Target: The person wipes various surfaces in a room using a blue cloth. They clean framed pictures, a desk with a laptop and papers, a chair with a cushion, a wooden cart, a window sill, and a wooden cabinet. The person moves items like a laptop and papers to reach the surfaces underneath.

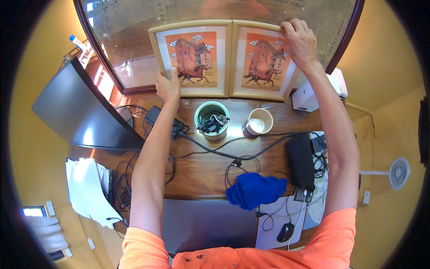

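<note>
Two light-wood picture frames stand side by side at the back of the desk, each with an orange print of a red building and a running horse. My left hand grips the left picture frame low on its left side, thumb lying over the front. At the top right corner of the right picture frame, my right hand has its fingers curled over the edge. The inner sides of the frames touch or nearly touch. Behind them is a large dark-framed glass panel.
On the wooden desk stand a green pen-filled container and a paper cup. Cables run past a blue cloth and a black pouch. A monitor and papers are left; a white box is right.
</note>
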Available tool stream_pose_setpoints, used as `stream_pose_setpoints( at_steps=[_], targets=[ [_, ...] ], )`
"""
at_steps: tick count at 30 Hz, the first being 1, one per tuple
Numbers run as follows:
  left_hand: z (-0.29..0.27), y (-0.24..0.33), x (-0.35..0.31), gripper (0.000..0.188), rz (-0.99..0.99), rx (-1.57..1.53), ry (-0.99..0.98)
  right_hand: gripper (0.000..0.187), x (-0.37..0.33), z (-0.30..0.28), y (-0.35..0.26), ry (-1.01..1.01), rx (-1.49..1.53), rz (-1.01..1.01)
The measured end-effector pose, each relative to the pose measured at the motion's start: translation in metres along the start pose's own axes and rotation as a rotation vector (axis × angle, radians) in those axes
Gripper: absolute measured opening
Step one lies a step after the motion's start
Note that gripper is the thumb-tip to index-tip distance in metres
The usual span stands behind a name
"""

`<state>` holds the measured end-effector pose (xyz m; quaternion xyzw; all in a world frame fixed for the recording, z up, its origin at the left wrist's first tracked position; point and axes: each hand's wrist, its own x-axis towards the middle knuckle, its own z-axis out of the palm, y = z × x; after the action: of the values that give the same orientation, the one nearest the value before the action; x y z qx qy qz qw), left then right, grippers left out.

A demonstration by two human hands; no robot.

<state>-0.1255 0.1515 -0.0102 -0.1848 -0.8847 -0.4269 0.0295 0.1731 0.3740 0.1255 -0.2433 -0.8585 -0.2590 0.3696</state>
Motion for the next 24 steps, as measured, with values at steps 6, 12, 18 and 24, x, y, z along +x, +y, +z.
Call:
stream_pose_setpoints(
  at_steps=[6, 12, 18, 24],
  targets=[
    [0.008, -0.005, 0.003, 0.067, 0.009, -0.01, 0.002, 0.027, 0.002, -0.002, 0.003, -0.063, -0.089, -0.008],
    [0.005, -0.017, 0.006, 0.066, 0.037, -0.116, -0.062, 0.034, -0.003, -0.02, 0.007, 0.015, 0.01, -0.004],
    [-0.015, -0.021, 0.007, 0.062, 0.074, -0.082, -0.001, 0.039, -0.049, -0.063, 0.041, -0.166, 0.363, 0.185],
    [-0.054, 0.011, -0.017, 0.052, 0.141, -0.197, 0.009, 0.06, -0.1, -0.101, 0.071, -0.481, 0.334, 0.195]
  ],
)
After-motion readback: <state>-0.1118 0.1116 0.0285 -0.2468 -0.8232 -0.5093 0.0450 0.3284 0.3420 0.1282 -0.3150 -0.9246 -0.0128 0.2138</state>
